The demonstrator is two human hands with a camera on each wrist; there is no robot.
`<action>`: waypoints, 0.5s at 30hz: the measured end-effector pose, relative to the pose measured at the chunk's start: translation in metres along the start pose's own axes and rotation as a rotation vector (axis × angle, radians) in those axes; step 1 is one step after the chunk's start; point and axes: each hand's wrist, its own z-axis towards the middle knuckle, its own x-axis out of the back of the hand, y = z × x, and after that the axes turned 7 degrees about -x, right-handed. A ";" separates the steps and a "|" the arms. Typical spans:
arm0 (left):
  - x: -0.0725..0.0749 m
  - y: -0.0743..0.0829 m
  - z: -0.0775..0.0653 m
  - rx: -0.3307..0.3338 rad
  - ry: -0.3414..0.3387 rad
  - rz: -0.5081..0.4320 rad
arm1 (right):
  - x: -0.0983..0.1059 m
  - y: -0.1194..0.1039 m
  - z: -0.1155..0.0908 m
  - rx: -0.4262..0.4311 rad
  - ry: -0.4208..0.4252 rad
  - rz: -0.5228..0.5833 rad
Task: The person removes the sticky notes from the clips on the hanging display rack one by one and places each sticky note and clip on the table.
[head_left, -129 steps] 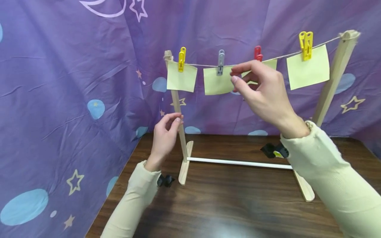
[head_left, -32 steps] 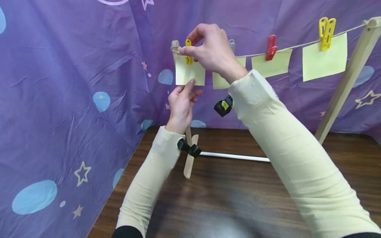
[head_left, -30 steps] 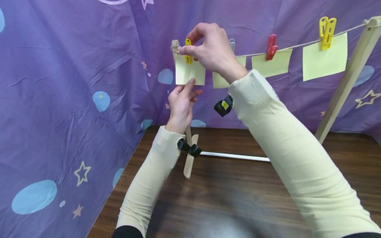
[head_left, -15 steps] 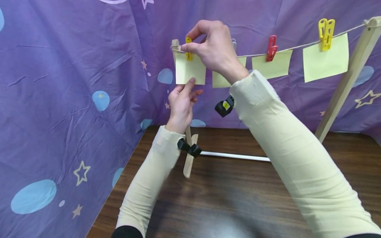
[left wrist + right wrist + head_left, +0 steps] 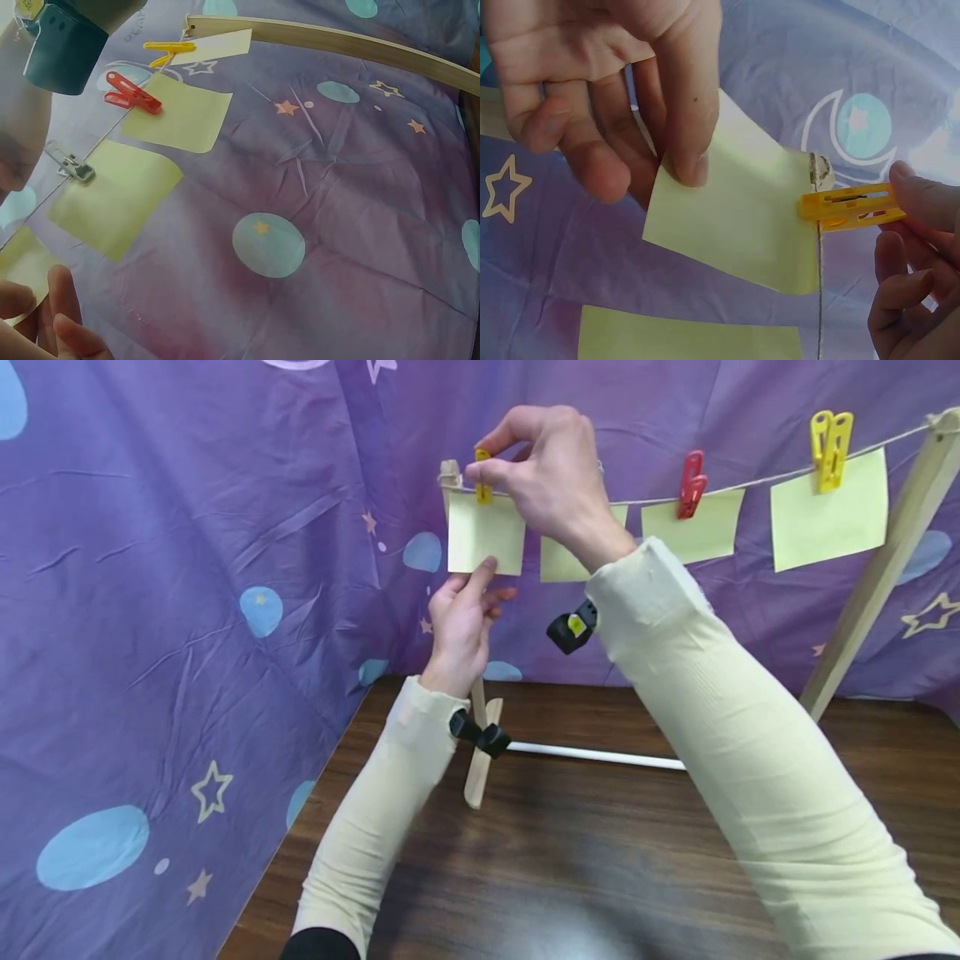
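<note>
My left hand [image 5: 459, 627] pinches the lower edge of the leftmost pale yellow paper note [image 5: 486, 531], thumb in front and fingers behind. My right hand [image 5: 566, 477] pinches the handle ends of a yellow clothespin [image 5: 483, 489] at the note's top edge. In the right wrist view, this clothespin [image 5: 847, 204] lies across the string [image 5: 820, 262], its tip overlapping the note [image 5: 735, 214] by a little. Further right hang more notes: one under a grey clothespin [image 5: 71, 163], mostly hidden by my right hand in the head view, one under a red clothespin [image 5: 692, 485], another under a yellow clothespin [image 5: 831, 452].
The string runs between two wooden posts, the right one [image 5: 873, 577] standing nearer. A white rod [image 5: 592, 752] joins the posts low down, and a wooden foot [image 5: 480, 772] rests on the dark wood table [image 5: 570, 843]. A purple patterned cloth [image 5: 187, 568] hangs behind.
Both hands came to the leftmost note from positions further apart. Over the last second my right hand has drawn the yellow clothespin slightly upward, so it covers less of the note; my left hand stayed put.
</note>
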 end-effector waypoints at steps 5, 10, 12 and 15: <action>-0.001 0.002 -0.002 0.004 -0.006 0.001 | 0.002 -0.001 -0.001 0.011 0.015 0.026; -0.001 0.004 -0.004 0.009 -0.001 -0.002 | 0.004 -0.002 -0.002 0.006 0.014 0.065; 0.000 0.004 -0.005 0.013 0.003 -0.002 | 0.005 -0.001 -0.003 0.004 0.011 0.078; 0.000 0.005 -0.006 0.017 0.002 0.004 | 0.006 -0.002 -0.005 0.000 0.006 0.090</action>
